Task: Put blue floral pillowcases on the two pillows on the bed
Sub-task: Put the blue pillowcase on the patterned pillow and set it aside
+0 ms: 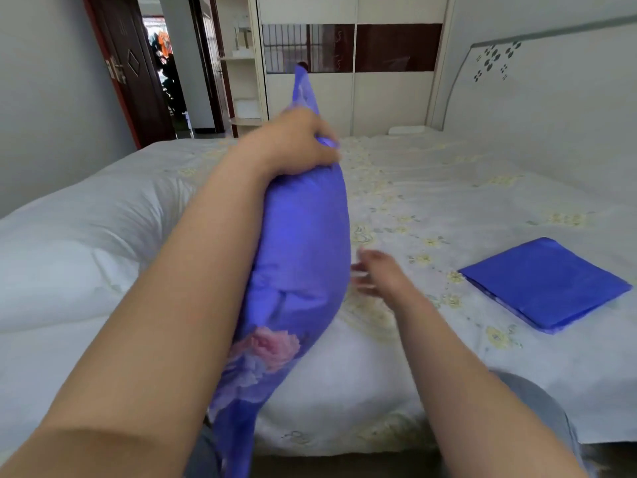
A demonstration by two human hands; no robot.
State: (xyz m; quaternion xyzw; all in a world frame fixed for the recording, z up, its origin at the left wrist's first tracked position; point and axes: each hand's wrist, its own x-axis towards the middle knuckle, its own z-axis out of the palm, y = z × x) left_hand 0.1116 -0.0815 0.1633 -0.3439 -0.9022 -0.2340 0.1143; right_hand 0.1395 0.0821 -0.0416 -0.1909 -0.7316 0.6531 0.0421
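White quilt [79,243]: heaped at the bed's left. Left hand [293,143]: fingers clamped on the cased pillow [303,243], held upright, probably to settle the filling. Right hand [375,270]: fingers spread, blurred, beside it; folded pillowcase [544,284] awaits on the sheet [448,188].

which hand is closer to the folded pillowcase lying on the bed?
Right. The right hand hovers open over the sheet, just left of the folded pillowcase. The left hand is farther away, gripping the covered pillow.

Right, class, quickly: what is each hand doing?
Left hand: grips the covered pillow.
Right hand: open, holding nothing.
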